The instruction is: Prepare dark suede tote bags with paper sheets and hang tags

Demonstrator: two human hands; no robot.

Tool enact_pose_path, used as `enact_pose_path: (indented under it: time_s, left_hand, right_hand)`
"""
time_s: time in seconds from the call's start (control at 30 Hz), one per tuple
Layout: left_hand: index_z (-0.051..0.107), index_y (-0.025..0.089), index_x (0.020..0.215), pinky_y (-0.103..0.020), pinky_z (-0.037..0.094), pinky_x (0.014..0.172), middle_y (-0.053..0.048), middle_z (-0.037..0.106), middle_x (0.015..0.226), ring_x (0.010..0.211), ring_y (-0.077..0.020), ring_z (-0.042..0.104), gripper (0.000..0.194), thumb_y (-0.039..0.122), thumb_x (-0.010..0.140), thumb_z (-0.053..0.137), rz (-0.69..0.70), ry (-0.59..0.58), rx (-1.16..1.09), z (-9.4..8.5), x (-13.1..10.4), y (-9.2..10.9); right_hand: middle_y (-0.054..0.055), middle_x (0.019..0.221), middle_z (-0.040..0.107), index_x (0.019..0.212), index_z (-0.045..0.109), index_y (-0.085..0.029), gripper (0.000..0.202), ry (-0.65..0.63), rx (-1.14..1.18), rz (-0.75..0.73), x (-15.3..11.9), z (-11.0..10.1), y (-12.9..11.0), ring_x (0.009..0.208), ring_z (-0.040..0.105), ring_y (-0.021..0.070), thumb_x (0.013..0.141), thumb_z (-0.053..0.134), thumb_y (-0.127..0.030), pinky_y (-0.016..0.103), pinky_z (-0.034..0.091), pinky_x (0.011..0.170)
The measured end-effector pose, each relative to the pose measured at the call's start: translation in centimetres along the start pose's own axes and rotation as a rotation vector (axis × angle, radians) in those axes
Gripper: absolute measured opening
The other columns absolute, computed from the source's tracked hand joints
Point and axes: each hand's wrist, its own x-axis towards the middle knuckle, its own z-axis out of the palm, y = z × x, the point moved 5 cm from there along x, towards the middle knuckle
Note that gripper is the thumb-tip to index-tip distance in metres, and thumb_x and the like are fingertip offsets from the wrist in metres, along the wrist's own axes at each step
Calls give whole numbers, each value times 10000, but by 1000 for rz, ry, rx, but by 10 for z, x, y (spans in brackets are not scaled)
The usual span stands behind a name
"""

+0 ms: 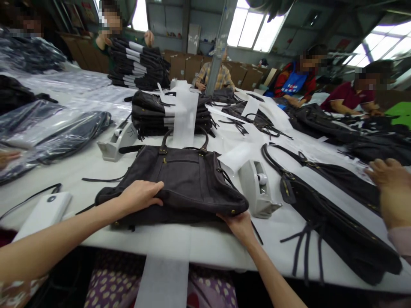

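Observation:
A dark brown leather bag (183,179) lies on the white table in front of me, its two handles pointing away and its base toward me. My left hand (141,196) grips the bag's near left edge, thumb and fingers closed on the leather. At the near right corner, my right hand (237,222) holds the bag from below, its fingers partly hidden under it. A white paper strip (163,280) hangs over the table's front edge below the bag.
Tape dispensers stand left (117,143) and right (258,188) of the bag. Behind it is a bag stack (150,115). A white phone (45,214) lies left. More bags (324,214) and another person's hand (391,188) are right. Several people stand around the table.

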Motion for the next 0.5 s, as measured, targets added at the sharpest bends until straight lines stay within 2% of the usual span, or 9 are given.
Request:
enact_pose_path:
  time_s: [0.07,0.13,0.17,0.27,0.3,0.37,0.43,0.5]
  left_hand:
    - [507,222,929,-275,395,596,-52,688,820,800,-267,670,279,461,820,599,3,15,-11,3,2,1]
    - [505,224,931,-277,399,594,-49,685,823,805,-270,668,265,442,821,606,34,39,-17,1,2,1]
    - [504,225,930,-277,399,590,-47,683,828,805,-269,666,257,432,821,610,49,49,-17,-1,2,1]
    - [502,227,927,-272,398,585,-39,676,843,804,-252,658,253,416,816,629,71,74,-11,-6,0,1]
    - [504,227,923,-271,399,584,-35,671,837,796,-244,653,258,415,811,639,73,85,-4,-8,-1,2]
    - [513,218,895,-276,408,592,-35,657,816,774,-230,639,253,409,806,653,72,139,21,-13,-6,6]
    - [531,204,894,-286,426,627,-46,651,841,763,-205,621,194,359,835,632,106,261,53,-19,-17,15]
    - [556,198,958,-297,444,677,-61,653,900,768,-178,604,99,267,886,560,254,411,84,-22,-35,32]
  right_hand:
    - [98,1049,704,1080,647,-153,606,-103,-110,44,-6,-5,0,980,646,290,565,803,-432,445,525,883]
    - [112,1124,668,1187,579,-149,711,-148,-269,-27,-17,-18,-18,1031,622,304,575,802,-435,457,518,889]
    - [134,1198,624,1269,510,-145,812,-101,-371,-117,-24,-27,-34,1089,587,322,577,803,-452,478,498,914]
    - [201,1374,450,1421,298,-142,1011,182,-685,-495,-47,-44,-93,1261,418,386,621,771,-540,560,362,1022]
    - [210,1390,424,1432,275,-145,1009,223,-769,-610,-53,-41,-110,1282,382,394,644,755,-554,570,312,1047]
    - [198,1331,484,1416,310,-157,929,139,-898,-767,-56,-21,-132,1231,425,375,680,748,-518,550,284,1047]
    - [140,1134,604,1319,447,-176,742,-31,-991,-797,-48,3,-139,1043,537,310,695,770,-419,478,362,946]
    - [72,932,628,1136,580,-200,492,-128,-1047,-750,-34,19,-139,867,550,248,702,776,-328,393,394,796]
